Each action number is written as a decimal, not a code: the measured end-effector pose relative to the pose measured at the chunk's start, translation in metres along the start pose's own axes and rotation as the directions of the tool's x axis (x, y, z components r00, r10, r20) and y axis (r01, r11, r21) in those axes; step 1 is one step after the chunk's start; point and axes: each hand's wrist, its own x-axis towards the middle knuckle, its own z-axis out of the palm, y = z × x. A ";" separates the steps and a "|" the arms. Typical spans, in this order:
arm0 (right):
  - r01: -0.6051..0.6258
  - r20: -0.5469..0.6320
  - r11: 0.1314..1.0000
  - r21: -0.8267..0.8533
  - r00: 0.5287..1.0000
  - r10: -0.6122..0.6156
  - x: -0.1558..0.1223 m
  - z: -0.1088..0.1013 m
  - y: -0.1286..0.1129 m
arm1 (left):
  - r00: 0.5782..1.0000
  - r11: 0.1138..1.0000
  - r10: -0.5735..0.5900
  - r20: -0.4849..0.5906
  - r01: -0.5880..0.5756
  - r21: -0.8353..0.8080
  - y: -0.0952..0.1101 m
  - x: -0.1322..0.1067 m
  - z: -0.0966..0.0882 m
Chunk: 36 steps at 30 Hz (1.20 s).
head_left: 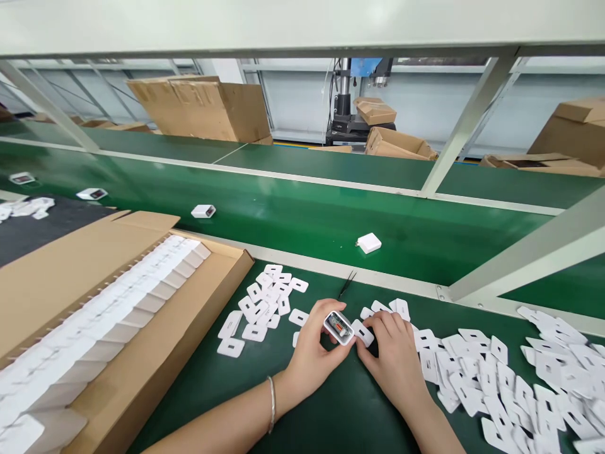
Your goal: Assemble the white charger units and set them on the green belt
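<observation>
My left hand (312,350) grips a white charger housing (339,328) whose open end shows a circuit board and a reddish part inside. Right beside it, my right hand (392,353) pinches a small white cover plate (362,333) with a dark slot, close to the housing's rim. Left of my hands lies a loose group of similar white plates (255,332). A larger heap of white plates (472,366) spreads to the right of my right hand. Black tweezers (347,285) rest on the bench just beyond my left hand.
A cardboard box (198,340) with white dividers (118,309) stands at left. Behind the bench rail, a green conveyor belt (283,221) carries a white charger (368,243) and several other housings (203,211). A slanted metal post (534,246) rises at right; cardboard cartons (198,107) stand farther back.
</observation>
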 end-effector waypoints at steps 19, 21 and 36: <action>0.135 -0.313 0.983 0.126 0.945 -0.090 0.003 -0.021 -0.017 | 0.988 0.996 0.018 0.156 -0.003 -0.090 0.006 -0.011 0.008; 0.153 -0.304 0.980 0.127 0.946 -0.109 0.003 -0.020 -0.017 | 0.981 0.992 -0.001 0.192 0.025 -0.122 0.007 -0.013 0.011; 0.158 -0.300 0.980 0.117 0.947 -0.117 0.002 -0.014 -0.017 | 0.987 0.986 0.008 0.160 0.019 -0.167 0.011 -0.006 0.001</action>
